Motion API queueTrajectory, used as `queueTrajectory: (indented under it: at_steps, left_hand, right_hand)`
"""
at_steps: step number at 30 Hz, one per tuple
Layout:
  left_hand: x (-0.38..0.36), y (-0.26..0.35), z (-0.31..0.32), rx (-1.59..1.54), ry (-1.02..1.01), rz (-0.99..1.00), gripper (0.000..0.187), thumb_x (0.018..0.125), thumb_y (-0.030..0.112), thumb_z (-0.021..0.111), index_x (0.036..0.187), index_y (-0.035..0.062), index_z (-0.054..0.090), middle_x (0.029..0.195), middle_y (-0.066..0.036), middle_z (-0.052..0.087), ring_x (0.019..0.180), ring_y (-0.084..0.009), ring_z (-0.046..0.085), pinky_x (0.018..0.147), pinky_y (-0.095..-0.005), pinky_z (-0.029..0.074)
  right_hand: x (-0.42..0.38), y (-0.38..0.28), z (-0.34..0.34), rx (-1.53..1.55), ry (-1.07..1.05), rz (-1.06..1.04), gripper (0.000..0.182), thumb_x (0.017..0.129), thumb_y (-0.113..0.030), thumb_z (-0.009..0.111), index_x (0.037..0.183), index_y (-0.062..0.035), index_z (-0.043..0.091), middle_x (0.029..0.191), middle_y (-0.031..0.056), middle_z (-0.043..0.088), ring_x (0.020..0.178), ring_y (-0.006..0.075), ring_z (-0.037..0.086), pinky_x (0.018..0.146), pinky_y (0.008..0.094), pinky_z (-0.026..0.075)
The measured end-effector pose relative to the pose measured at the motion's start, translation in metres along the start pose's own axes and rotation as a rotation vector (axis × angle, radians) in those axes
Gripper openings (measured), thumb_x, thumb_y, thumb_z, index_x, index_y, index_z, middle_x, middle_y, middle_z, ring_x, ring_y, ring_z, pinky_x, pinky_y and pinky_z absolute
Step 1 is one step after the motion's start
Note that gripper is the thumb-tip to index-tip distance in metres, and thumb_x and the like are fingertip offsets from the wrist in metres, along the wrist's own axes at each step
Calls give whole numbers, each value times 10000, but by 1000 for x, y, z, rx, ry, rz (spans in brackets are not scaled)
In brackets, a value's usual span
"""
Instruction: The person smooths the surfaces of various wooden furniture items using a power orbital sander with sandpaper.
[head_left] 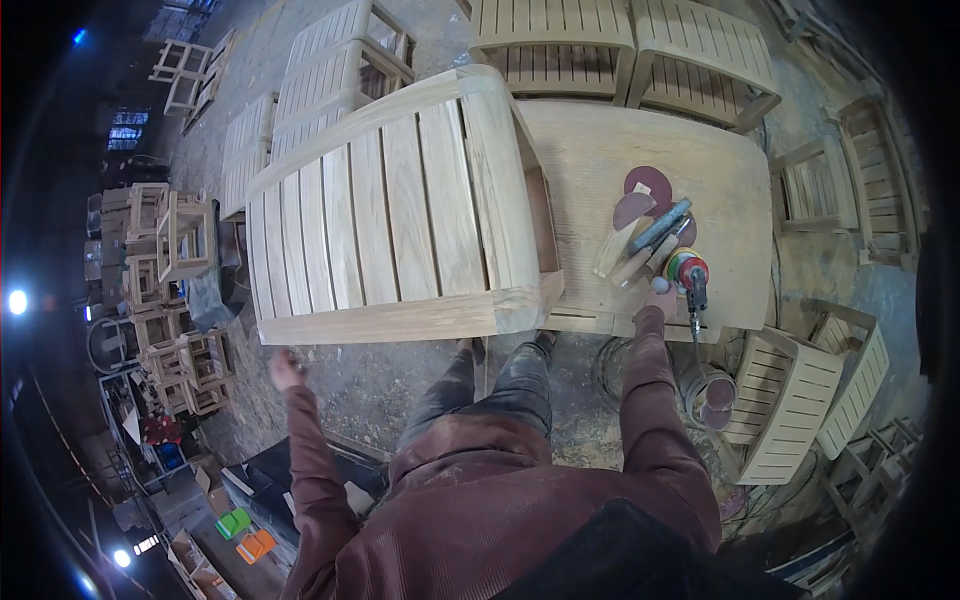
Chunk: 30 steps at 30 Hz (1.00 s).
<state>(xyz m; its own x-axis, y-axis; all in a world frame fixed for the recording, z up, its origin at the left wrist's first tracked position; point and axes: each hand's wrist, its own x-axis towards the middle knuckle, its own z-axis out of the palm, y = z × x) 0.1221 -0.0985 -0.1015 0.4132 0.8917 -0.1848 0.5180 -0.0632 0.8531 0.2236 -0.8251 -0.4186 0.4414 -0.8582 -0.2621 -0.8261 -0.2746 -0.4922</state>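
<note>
Workshop floor, seen from above: slatted wooden chair [400,210] tipped on the desk [720,190], filling the centre of the frame. Right hand [660,297], right of centre, reaches to the sander [688,272] at the desk's near edge, touching or just beside it; grip cannot be told. Left hand [285,368], lower left below the chair's edge, blurred, appears free of anything. Sanding discs [645,195] lie beyond the sander. Judged step: picking up the sander; next move calls for a firm hold and minding the trailing cord.
</note>
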Motion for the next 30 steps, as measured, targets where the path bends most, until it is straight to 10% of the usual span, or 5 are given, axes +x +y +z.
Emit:
queueTrajectory:
  at_steps: [5, 11, 15, 19, 30]
  left_hand:
    - [69, 99, 17, -108, -366, 155, 469, 882, 365, 578, 1235, 61, 518, 1171, -82, 577, 1081, -191, 532, 960, -318, 356]
    - [82, 147, 101, 196, -625, 389, 476, 883, 318, 602, 1230, 9, 501, 1149, -93, 580, 1080, -192, 526, 939, -331, 397]
    - [103, 185, 127, -291, -661, -260, 410, 851, 254, 641, 1165, 5, 552, 1076, -100, 618, 971, -219, 593, 844, -364, 475]
    - [128, 163, 137, -274, -783, -3, 356, 846, 268, 633, 1080, 2, 598, 996, -92, 652, 888, -220, 633, 759, -364, 525]
    - [137, 90, 74, -134, -918, 67, 428, 892, 353, 580, 1124, -5, 547, 1001, -81, 626, 883, -164, 590, 793, -312, 466]
  right_hand:
    - [-23, 6, -25, 413, -55, 147, 653, 677, 13, 674, 1279, -66, 433, 1032, 125, 625, 922, 251, 620, 795, 344, 492]
    - [-68, -63, -66, 870, 50, 2, 678, 752, -6, 657, 1346, -56, 335, 1079, 143, 585, 973, 221, 581, 843, 325, 465]
    - [-146, -244, -156, 880, -745, -359, 531, 853, -276, 636, 1285, -27, 452, 1129, 156, 570, 1022, 175, 552, 808, 282, 438]
    - [-180, -347, -160, 624, -852, -626, 625, 840, -415, 621, 1244, 39, 480, 1151, 158, 578, 1030, 182, 561, 847, 291, 438]
    - [-238, -319, -185, 468, -719, -669, 481, 867, -368, 610, 1092, 58, 607, 1009, 91, 642, 920, 119, 568, 829, 252, 434]
